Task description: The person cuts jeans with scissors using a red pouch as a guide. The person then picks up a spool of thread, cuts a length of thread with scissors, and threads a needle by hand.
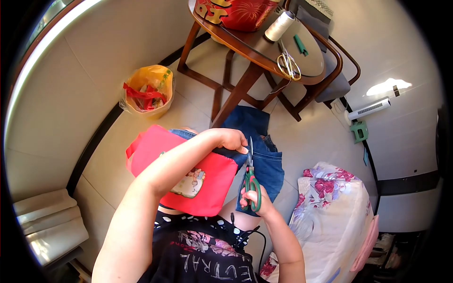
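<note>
Gripping green-handled scissors, the right hand holds their blades upon the blue denim draped over the lap. The left hand, apart from it, pinches the denim beside the blade tips, near the red bag.

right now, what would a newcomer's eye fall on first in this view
Probably the bright red bag spread across the person's lap, with a cartoon patch on its front. Just beside it, the green-handled scissors in the right hand point at the blue denim, which the left hand holds. Farther off, the yellow bag-lined bin with red scraps stands out on the floor.
</note>
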Motion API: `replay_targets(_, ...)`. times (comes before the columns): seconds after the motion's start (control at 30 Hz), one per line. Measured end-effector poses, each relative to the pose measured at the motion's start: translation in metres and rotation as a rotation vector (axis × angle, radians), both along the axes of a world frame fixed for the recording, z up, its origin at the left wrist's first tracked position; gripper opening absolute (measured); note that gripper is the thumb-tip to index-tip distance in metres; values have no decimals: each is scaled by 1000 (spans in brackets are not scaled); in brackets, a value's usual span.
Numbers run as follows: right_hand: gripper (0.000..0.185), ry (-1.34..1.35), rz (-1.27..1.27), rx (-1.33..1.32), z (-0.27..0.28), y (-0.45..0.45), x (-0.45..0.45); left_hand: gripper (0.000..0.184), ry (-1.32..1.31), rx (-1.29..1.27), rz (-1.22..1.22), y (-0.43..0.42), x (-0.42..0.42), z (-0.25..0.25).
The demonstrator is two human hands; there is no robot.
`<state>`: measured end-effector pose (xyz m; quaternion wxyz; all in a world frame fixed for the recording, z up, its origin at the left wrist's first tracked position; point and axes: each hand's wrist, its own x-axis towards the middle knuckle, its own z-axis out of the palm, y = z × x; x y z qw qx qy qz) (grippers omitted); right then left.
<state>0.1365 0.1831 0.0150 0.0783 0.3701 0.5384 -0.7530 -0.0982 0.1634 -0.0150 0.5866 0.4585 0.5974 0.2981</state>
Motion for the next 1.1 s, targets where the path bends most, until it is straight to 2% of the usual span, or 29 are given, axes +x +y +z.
replay_targets(0.1,27,12,-7,19,3,-1,2,26,37,-18,-65,3,-2,-4)
replay_targets(0.27,34,29,67,12,1,7,3,26,-14,-41,-53,3,-2,-7)
replay_targets(0.37,28,28,19,-82,5,0,-3,26,23,-29,-47,-1,-3,1)
replay_targets(0.57,24,1,11,16,7,2,-4,27,35,-23,-30,-3,-2,7)
replay_targets(0.67,23,5,-25,-29,7,1,-4,27,36,-13,-32,-2,-3,5)
replay_targets(0.8,25,-8,-35,-51,5,-3,-2,21,24,-5,16,0,0,2)
replay_targets(0.93,32,46,15,-126,2,6,2,25,-105,-5,-3,0,0,-3)
replay_targets(1.1,32,47,1,-127,7,-2,-1,24,-61,-8,9,0,0,-5)
